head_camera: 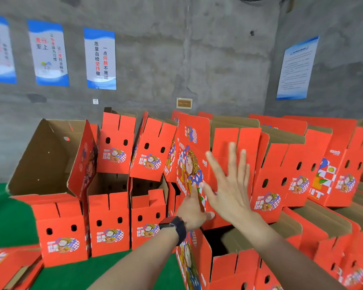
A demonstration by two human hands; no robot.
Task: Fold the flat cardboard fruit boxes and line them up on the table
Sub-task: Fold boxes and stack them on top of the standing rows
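Now, right fingers (232, 155) spread wide before the tilted box (194, 147), left fingers (194, 191) straight against its printed face.

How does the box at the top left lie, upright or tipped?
Tipped: the top-left box is tilted, its open brown inside facing the camera.

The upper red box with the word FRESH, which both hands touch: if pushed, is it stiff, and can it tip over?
Probably light: the red box looks like empty cardboard with open top flaps. It may tip or slide easily, since it stands stacked on the lower boxes. Its thin walls likely flex under the left hand and right hand.
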